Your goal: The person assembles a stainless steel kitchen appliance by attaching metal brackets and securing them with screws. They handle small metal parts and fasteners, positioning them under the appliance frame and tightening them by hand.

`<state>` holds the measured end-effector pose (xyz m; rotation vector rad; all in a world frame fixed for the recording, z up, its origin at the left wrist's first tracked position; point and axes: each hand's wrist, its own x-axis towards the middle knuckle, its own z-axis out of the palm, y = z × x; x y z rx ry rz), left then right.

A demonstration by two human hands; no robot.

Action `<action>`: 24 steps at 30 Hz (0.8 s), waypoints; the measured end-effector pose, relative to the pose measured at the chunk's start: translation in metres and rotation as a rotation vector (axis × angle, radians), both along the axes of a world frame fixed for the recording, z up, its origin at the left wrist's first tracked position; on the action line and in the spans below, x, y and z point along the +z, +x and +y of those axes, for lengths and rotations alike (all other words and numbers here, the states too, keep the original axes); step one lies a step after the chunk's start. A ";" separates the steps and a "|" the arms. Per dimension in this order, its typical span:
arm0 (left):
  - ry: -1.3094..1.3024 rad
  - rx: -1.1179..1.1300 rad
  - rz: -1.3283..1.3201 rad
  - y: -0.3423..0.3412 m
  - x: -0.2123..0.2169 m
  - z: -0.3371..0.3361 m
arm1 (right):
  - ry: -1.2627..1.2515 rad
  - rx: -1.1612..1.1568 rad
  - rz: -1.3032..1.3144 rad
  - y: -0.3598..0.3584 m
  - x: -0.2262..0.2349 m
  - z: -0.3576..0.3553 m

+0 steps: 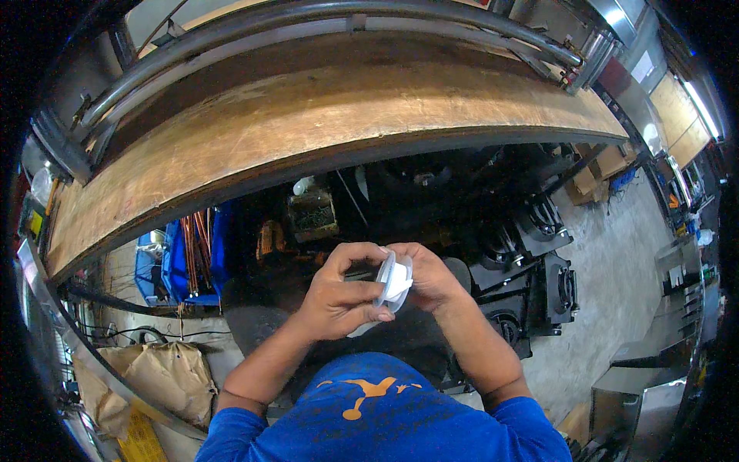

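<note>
A person held a small white spool [397, 282] up in both hands, in front of a blue shirt [377, 412]. The spool was not on the wooden tabletop [323, 96]. It was in the air, out past the middle of the tabletop's near edge. It stood tipped on its side, with clear round rims and a white middle.

The left hand [339, 291] was bent around the spool, its fingers and thumb pinching the rim. The right hand [433, 279] was curled and touched the other side. Some of its fingertips were hidden, so I could not tell how hard it gripped.

The step in hand seemed to be holding the spool and working at it with the fingers. I think the next move called for a firm left hand and a gentle right one, so the spool would not slip.

Copper-colored rods [198, 250] stood in a blue bin [175, 269], below the near edge toward its left corner. Black metal parts [531, 281] sat below it toward the right corner.
</note>
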<state>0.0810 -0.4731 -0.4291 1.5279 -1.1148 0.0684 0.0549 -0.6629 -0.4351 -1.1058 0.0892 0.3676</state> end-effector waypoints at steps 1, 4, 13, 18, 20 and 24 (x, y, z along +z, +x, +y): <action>-0.005 0.006 -0.003 0.001 -0.002 -0.001 | 0.033 0.014 -0.001 -0.002 -0.002 0.001; -0.025 0.027 -0.029 0.003 -0.005 -0.002 | 0.131 0.016 0.027 -0.007 -0.007 0.004; -0.163 -0.029 0.210 0.004 -0.012 -0.007 | 0.309 0.116 0.282 -0.023 -0.019 0.019; -0.205 0.030 0.332 0.005 -0.013 -0.001 | 0.308 0.477 0.160 -0.035 -0.014 0.025; -0.202 0.057 0.309 0.006 -0.012 0.002 | 0.292 0.538 0.055 -0.041 -0.003 0.022; -0.049 0.161 0.323 0.010 -0.012 0.009 | 0.074 0.603 -0.131 -0.048 0.032 0.007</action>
